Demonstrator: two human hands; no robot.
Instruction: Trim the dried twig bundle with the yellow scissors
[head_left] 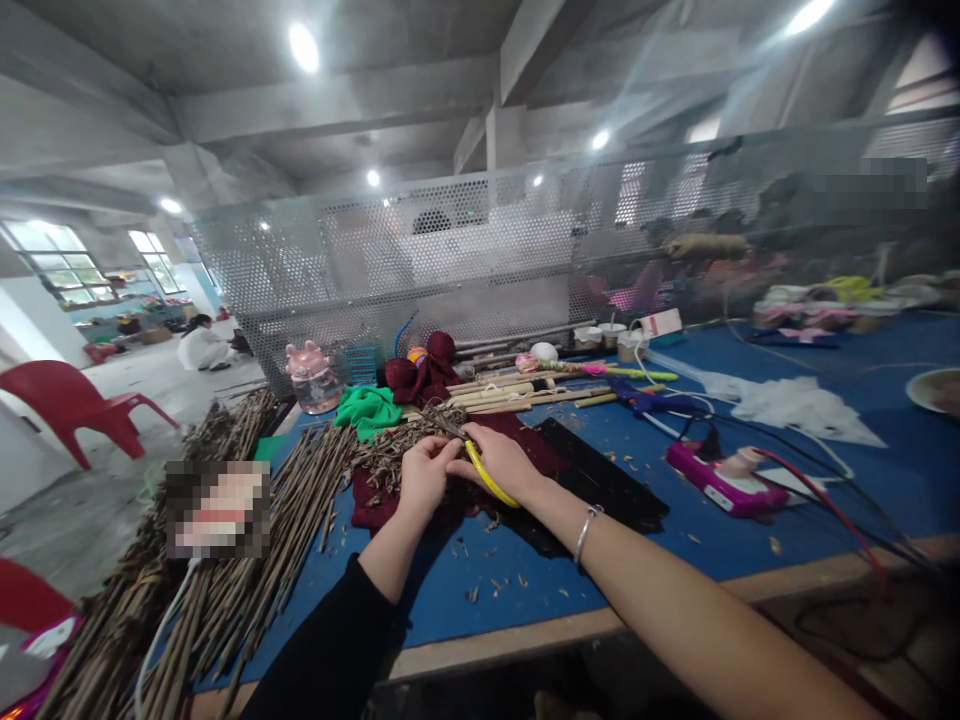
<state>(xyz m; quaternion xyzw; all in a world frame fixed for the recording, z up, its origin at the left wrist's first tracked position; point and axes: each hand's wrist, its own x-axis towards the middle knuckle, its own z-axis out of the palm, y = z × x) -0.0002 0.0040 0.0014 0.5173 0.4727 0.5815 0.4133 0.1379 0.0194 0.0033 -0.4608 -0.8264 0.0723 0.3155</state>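
My left hand [424, 478] and my right hand [496, 458] meet over a dark red cloth [375, 500] on the blue table [810, 500]. The right hand grips a tool with yellow handles [487, 475], its fingers curled round them. The left hand pinches a dry brown twig bundle [401, 442] just beside the tool's tip. A silver bracelet [586, 530] sits on my right wrist. A black mat [600, 485] lies under my right forearm.
A heap of long dry sticks [225, 560] covers the table's left side. A pink device with wires [720, 480], bamboo rods [525, 392], green cloth [367, 408] and white plastic [795, 405] lie further back. A mesh screen [450, 260] stands behind. A red chair [75, 405] and a crouching person [201, 345] are at left.
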